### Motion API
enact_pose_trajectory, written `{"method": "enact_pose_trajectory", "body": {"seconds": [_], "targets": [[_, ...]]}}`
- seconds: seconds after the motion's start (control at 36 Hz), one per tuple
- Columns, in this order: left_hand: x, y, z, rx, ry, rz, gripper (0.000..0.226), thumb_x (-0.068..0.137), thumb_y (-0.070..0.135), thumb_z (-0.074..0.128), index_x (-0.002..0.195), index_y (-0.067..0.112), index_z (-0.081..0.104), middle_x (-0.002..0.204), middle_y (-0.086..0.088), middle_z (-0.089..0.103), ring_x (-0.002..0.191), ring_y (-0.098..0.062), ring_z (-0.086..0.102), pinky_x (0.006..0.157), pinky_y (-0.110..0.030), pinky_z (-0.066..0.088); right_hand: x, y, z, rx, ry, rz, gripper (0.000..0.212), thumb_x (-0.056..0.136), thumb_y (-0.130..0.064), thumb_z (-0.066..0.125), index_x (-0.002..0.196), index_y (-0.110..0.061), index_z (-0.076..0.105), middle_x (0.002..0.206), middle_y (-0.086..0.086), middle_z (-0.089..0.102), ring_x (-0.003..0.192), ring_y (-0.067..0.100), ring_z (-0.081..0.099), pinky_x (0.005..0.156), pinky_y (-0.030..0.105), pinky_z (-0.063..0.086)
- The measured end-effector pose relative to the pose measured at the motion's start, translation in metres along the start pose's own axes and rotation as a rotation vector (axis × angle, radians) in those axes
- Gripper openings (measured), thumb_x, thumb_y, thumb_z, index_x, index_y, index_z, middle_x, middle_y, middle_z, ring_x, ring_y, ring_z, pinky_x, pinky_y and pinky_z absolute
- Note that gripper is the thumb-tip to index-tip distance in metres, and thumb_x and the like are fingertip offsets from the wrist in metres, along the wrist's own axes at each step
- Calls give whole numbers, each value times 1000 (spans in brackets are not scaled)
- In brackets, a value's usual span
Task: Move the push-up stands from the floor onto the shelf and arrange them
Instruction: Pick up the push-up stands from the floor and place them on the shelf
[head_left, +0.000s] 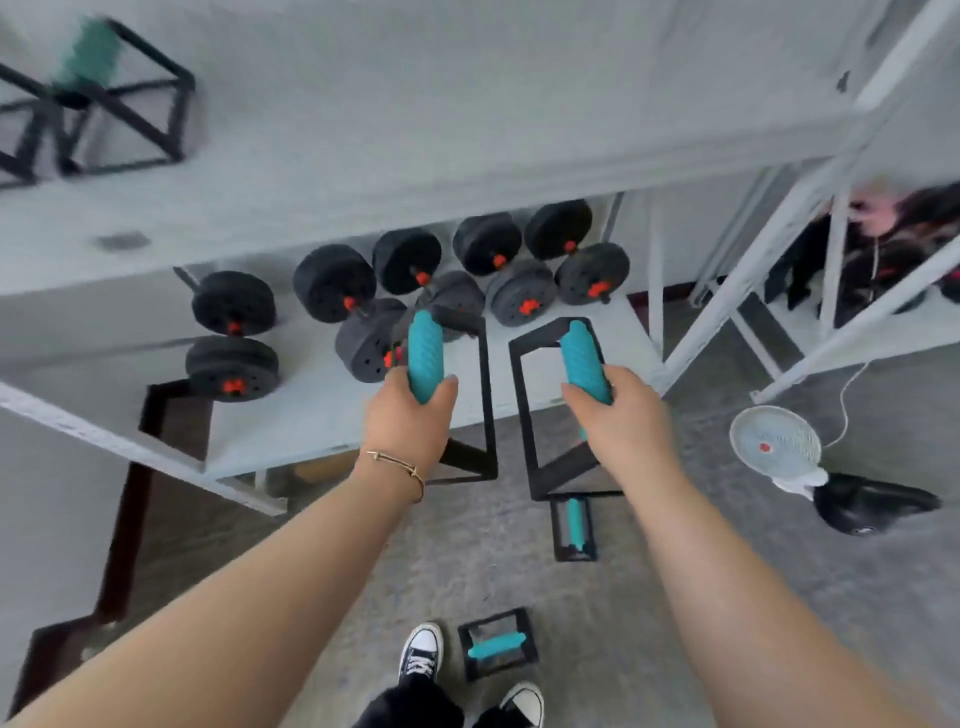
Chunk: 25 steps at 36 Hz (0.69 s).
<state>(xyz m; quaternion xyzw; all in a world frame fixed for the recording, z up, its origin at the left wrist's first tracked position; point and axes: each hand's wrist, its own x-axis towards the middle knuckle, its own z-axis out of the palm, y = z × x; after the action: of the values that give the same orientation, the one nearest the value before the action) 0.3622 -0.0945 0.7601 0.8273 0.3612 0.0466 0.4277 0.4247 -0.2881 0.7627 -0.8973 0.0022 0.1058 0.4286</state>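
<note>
My left hand grips the teal handle of a black-framed push-up stand, held in the air in front of the white shelf. My right hand grips the teal handle of a second stand beside it. Two more stands lie on the grey floor: one below my right wrist, another near my shoes. On the upper shelf board, at the far left, stand two black-framed stands, blurred.
Several black dumbbells with red collars fill the lower shelf board. A small white fan and a black kettlebell sit on the floor at the right. A second white rack stands at the right.
</note>
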Motion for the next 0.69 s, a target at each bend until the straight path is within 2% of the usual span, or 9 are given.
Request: {"method": "enact_pose_trajectory", "body": {"seconds": [0.08, 0.17, 0.25, 0.31, 0.36, 0.42, 0.53, 0.61, 0.69], "targets": [[-8, 33, -26, -20, 60, 63, 33, 89, 47, 55, 102, 17, 53, 84, -3, 66, 70, -18, 63, 53, -30, 47, 3, -37, -26, 42, 36, -75, 42, 89, -42, 63, 125, -24, 52, 92, -2, 63, 70, 4, 56, 53, 22, 36], [-8, 62, -52, -51, 139, 104, 32, 90, 46, 56, 97, 15, 55, 80, -4, 64, 66, -18, 59, 51, -28, 40, 11, -70, -48, 95, 83, -137, 43, 90, -43, 60, 128, -25, 50, 97, -1, 64, 73, 9, 62, 53, 22, 38], [4, 89, -77, -82, 188, 130, 30, 92, 44, 51, 95, 14, 55, 81, -5, 65, 69, -20, 61, 53, -29, 40, 27, -102, -64, 125, 126, -174, 42, 92, -42, 54, 130, -24, 51, 101, -2, 65, 74, 1, 57, 54, 22, 36], [16, 107, -94, -87, 227, 131, 27, 93, 39, 48, 92, 12, 53, 80, -6, 63, 71, -24, 59, 54, -30, 40, 40, -126, -70, 145, 132, -198, 44, 94, -40, 51, 134, -23, 50, 106, -1, 66, 76, 7, 59, 57, 26, 39], [29, 123, -111, -106, 240, 135, 23, 93, 34, 45, 91, 12, 52, 78, -5, 61, 69, -24, 57, 52, -30, 38, 52, -151, -72, 144, 144, -229, 44, 94, -36, 49, 136, -21, 49, 98, -2, 66, 77, 13, 60, 61, 31, 43], [44, 136, -127, -147, 247, 143, 22, 91, 32, 43, 92, 13, 52, 80, -7, 64, 68, -23, 59, 52, -30, 41, 64, -177, -72, 152, 156, -249, 42, 93, -34, 49, 134, -23, 50, 85, -7, 62, 72, 10, 58, 63, 33, 46], [82, 152, -155, -212, 280, 152, 19, 93, 30, 42, 92, 14, 51, 84, -8, 69, 68, -19, 61, 52, -30, 43, 89, -225, -60, 206, 145, -275, 36, 93, -31, 51, 128, -28, 47, 82, -4, 60, 67, 16, 60, 64, 42, 57], [119, 160, -174, -205, 288, 145, 26, 91, 36, 43, 96, 12, 52, 84, -9, 67, 74, -27, 65, 68, -42, 57, 114, -258, -42, 199, 138, -293, 36, 93, -31, 51, 128, -27, 46, 81, -1, 61, 65, 19, 60, 64, 44, 57], [163, 165, -187, -215, 245, 123, 30, 91, 38, 44, 96, 9, 52, 84, -12, 65, 73, -31, 65, 71, -49, 60, 144, -286, -18, 170, 132, -297, 39, 93, -33, 51, 131, -28, 47, 82, -4, 61, 66, 17, 60, 64, 41, 57]]}}
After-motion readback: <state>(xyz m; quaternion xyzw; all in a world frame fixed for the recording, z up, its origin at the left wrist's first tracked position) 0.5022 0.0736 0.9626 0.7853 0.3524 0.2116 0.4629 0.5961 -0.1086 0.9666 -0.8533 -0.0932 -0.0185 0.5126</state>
